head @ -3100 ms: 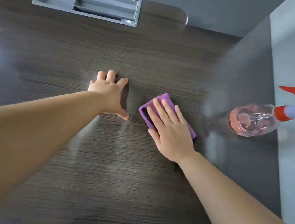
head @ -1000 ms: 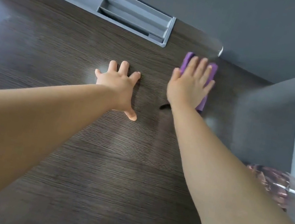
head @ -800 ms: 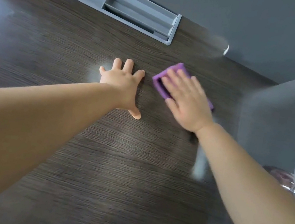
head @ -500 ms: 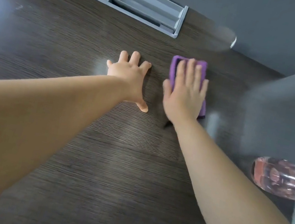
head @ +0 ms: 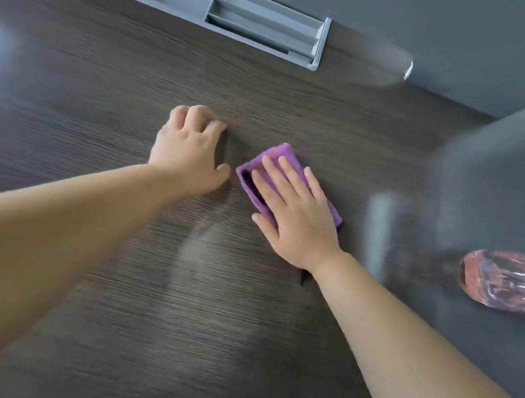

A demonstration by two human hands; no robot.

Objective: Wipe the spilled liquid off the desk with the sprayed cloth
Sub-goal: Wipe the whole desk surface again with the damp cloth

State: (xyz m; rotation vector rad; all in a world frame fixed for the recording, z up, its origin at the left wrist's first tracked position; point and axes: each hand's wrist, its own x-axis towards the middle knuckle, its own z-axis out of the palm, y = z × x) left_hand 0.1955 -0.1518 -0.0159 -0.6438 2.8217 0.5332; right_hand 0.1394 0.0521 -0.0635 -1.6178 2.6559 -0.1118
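A folded purple cloth (head: 272, 160) lies on the dark wood-grain desk (head: 98, 95) near its middle. My right hand (head: 290, 208) lies flat on top of the cloth with straight fingers, pressing it onto the surface. Just to the left, my left hand (head: 189, 148) rests on the desk, its fingertips bent down against the wood and holding nothing. A faint pale smear (head: 200, 251) shows on the wood in front of the cloth; no distinct puddle is visible.
A grey divided tray (head: 230, 11) sits recessed in the desk at the back. A clear spray bottle of pink liquid (head: 511, 280) lies at the right, beside a grey side panel (head: 487, 174). A grey wall runs along the back.
My right hand has slid the cloth back toward me and turned it diagonal after a stroke farther out. My left hand's fingers have curled from flat to bent.
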